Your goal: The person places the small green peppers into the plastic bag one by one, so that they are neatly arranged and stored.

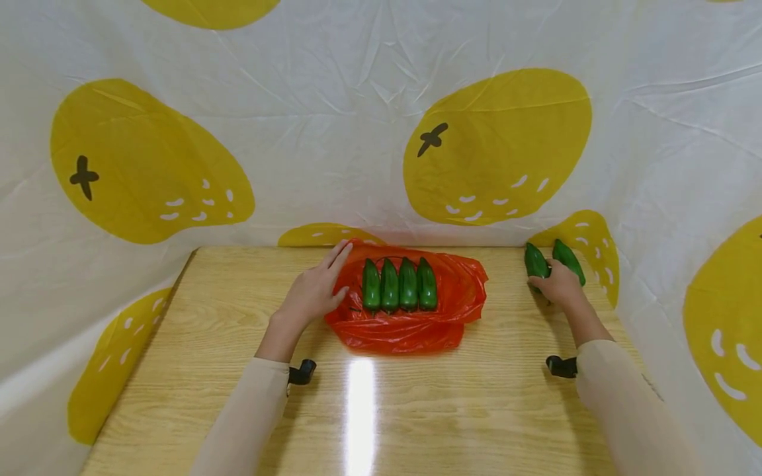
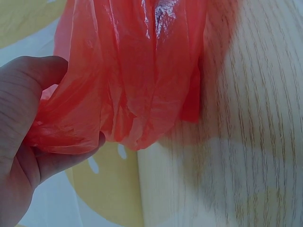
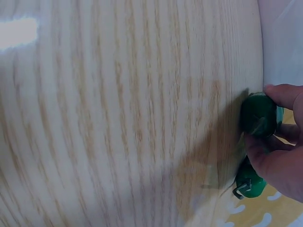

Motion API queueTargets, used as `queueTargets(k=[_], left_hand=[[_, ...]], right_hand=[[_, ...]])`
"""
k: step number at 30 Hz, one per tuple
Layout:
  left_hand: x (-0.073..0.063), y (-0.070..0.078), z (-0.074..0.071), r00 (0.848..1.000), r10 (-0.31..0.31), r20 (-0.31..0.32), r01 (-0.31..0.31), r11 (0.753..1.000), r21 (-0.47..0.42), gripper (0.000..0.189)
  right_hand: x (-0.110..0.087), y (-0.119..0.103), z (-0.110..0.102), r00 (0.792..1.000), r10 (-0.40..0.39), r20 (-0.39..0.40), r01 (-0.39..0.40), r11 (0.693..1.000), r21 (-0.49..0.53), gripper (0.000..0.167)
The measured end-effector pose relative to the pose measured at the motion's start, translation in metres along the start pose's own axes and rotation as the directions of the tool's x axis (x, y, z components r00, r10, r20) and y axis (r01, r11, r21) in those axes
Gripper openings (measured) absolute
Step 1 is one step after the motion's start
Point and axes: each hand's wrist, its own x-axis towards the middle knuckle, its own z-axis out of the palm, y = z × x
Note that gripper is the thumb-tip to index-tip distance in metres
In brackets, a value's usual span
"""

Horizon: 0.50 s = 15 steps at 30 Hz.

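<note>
In the head view, several green peppers (image 1: 389, 285) lie side by side in a red plastic bag (image 1: 411, 337), its sides crumpled around them. My left hand (image 1: 315, 287) is at the bag's left edge. The left wrist view shows the bag's red film (image 2: 128, 71) between that thumb and a finger passing behind it. Over at the back right of the table, my right hand (image 1: 559, 284) grips a green pepper (image 3: 259, 114) between thumb and fingers. Another pepper (image 1: 568, 261) lies just right of it, its curled stem showing in the right wrist view.
The wooden table (image 1: 446, 410) carries a bright light reflection near its front. Around its back and sides hangs a white cloth (image 1: 333, 152) printed with large yellow fruit. Each wrist wears a black strap mount (image 1: 302, 372).
</note>
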Motion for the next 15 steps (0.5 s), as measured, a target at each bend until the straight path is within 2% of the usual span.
queueTargets(k=[8, 15], left_hand=[[0.0011, -0.0015, 0.0016, 1.000, -0.008, 0.012, 0.008, 1.000, -0.010, 0.096], [0.0022, -0.0010, 0.0017, 1.000, -0.004, -0.001, 0.004, 1.000, -0.020, 0.096]], right_hand=[[-0.0021, 0.0011, 0.0041, 1.000, 0.013, -0.024, -0.011, 0.997, 0.081, 0.085], [-0.0067, 0.0028, 0.0083, 0.997, 0.005, -0.080, 0.009, 0.985, 0.173, 0.081]])
